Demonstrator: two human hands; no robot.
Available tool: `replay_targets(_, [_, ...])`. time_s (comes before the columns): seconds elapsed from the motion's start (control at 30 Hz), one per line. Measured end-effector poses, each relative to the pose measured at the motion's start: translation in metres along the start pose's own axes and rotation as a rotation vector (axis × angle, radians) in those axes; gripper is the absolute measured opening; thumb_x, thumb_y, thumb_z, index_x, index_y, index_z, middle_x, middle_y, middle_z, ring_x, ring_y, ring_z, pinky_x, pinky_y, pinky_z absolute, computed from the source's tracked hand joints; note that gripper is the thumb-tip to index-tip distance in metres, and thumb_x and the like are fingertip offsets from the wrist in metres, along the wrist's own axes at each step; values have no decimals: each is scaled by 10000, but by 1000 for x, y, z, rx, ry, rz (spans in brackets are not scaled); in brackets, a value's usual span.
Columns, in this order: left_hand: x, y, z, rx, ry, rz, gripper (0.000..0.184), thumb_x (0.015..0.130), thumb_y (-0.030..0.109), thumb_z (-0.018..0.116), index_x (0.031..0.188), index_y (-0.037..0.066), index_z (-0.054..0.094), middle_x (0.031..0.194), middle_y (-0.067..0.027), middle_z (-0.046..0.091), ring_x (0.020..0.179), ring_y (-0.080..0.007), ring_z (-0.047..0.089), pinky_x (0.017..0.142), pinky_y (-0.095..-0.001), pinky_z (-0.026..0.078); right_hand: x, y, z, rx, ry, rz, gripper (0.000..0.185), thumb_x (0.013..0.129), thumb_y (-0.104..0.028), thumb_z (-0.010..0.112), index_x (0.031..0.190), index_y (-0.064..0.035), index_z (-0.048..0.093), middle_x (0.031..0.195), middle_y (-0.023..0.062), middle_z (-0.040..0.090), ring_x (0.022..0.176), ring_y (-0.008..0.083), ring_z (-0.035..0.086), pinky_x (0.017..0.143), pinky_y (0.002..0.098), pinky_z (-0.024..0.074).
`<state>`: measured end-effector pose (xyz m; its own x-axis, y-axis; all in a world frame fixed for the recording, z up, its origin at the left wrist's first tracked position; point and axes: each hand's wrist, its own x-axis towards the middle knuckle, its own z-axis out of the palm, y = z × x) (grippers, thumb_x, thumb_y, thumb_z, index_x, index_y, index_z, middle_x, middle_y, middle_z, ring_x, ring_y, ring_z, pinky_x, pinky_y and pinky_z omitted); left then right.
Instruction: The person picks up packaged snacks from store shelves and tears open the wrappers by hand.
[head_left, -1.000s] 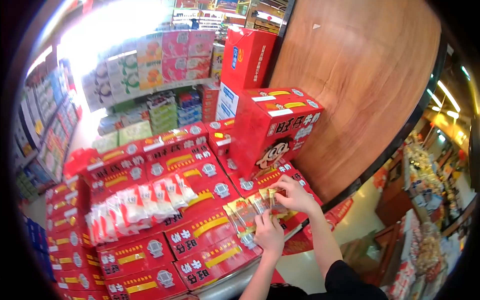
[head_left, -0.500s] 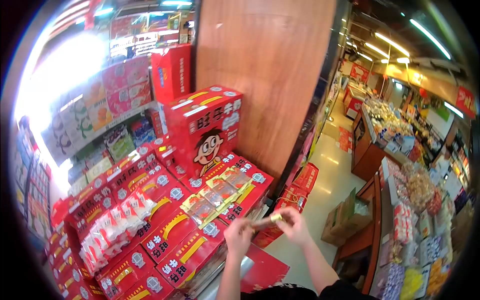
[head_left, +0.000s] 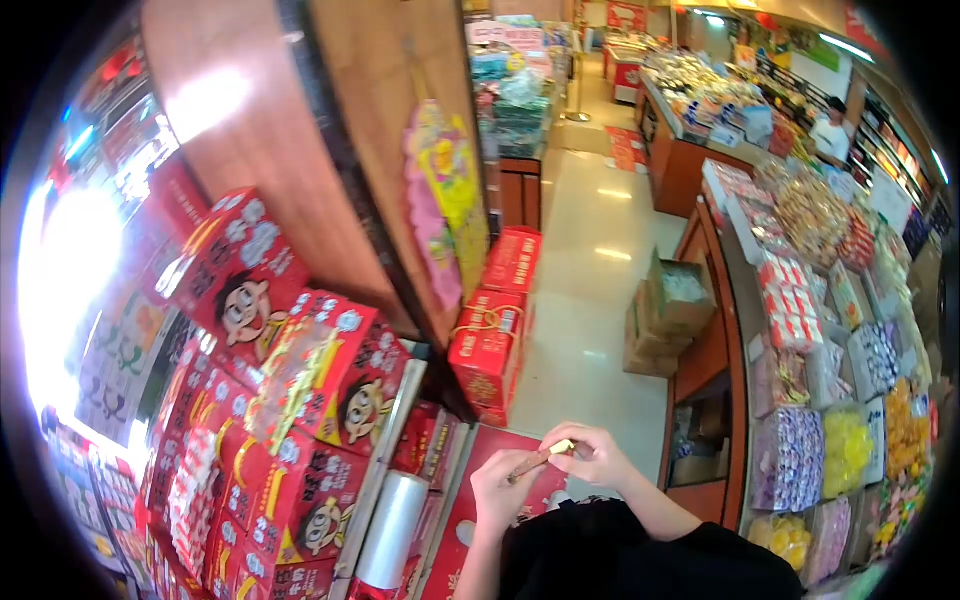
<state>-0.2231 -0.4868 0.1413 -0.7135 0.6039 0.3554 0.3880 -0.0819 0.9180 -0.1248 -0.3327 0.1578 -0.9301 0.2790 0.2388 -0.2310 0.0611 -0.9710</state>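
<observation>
My left hand (head_left: 499,488) is closed around the near end of a short brown stick-shaped item (head_left: 533,463). At the item's far end, which looks pale yellow, the fingers of my right hand (head_left: 588,458) are pinched. Whether it is a snack or a wrapped piece, I cannot make out. Both hands are in front of my black clothing, above a red floor mat (head_left: 465,520). Left of them stand stacked red milk cartons (head_left: 318,480) with a cartoon face, and a roll of clear plastic bags (head_left: 393,530) lies beside the stack.
Red gift boxes (head_left: 488,345) stand by the wooden pillar (head_left: 375,120). Across the tiled aisle (head_left: 585,300), brown cardboard boxes (head_left: 655,318) sit against a counter of packaged sweets (head_left: 790,440). A person (head_left: 830,135) in a white top is farther back at the right.
My view has turned right, so the cartons now appear farther left and more of the aisle shows. Both hands still hold the brown item, which is now closer to my body.
</observation>
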Motion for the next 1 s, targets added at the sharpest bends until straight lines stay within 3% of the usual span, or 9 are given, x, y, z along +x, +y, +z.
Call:
replay_targets(0.3, [17,-23,133,-252,-477,-175,189,784,-9,703,972,-24,688,952,-116,671,909,-208,630,820,-312,500,-100,21,-98,-128,476,-10,170,863,1,625,1032,16,618,1043,115,623,952,192,608,850,298,478])
replay_targets(0.43, [25,-41,184,-454,-649,-451,190,838,-3,668,1024,-32,643,1024,-95,629,947,-167,604,841,-295,488,-127,30,-122,-63,669,49,130,902,-25,589,1028,5,601,1016,105,594,918,168,590,809,273,471])
replay_targets(0.53, [36,-50,218,-547,-718,-579,176,887,15,619,1058,-18,595,989,-90,617,722,-115,577,587,-241,479,-134,46,-142,-137,784,43,127,918,-59,574,1031,-7,595,981,88,587,857,137,581,742,251,472])
replay_targets(0.6, [50,-66,239,-584,-769,-621,155,922,62,597,1065,15,563,919,-90,621,655,-118,556,548,-258,463,-126,60,-159,-126,862,54,138,924,-81,570,1042,-12,587,959,72,587,816,120,577,705,242,474])
replay_targets(0.67, [79,-56,257,-674,-826,-798,156,932,76,585,1074,28,541,856,-85,612,626,-119,542,530,-264,455,-112,74,-169,10,928,112,156,927,-99,569,1058,-16,577,936,54,592,779,109,576,680,240,477])
replay_targets(0.73, [110,-74,271,-696,-845,-864,153,923,52,592,1068,28,550,914,-80,608,722,-119,575,598,-252,488,-89,76,-184,73,999,197,173,927,-104,574,1077,-17,568,940,41,605,817,105,584,732,257,488])
replay_targets(0.8, [142,-86,287,-685,-851,-859,149,919,41,595,1063,30,553,927,-71,605,749,-112,585,609,-240,495,-60,70,-200,-46,1087,226,170,929,-96,573,1076,-12,567,974,48,604,898,106,580,791,263,481])
replay_targets(0.83, [157,-88,295,-660,-846,-824,145,921,43,594,1060,32,553,911,-66,604,727,-107,579,586,-234,487,-46,67,-209,40,1101,230,194,920,-114,597,1089,-21,577,964,43,626,911,99,577,803,258,478])
replay_targets(1.0, [223,-100,310,-733,-852,-846,149,929,90,597,1061,54,538,890,-75,603,696,-120,582,517,-251,470,11,71,-265,-232,942,283,237,904,-195,619,1074,-30,616,981,90,638,891,169,610,806,296,482])
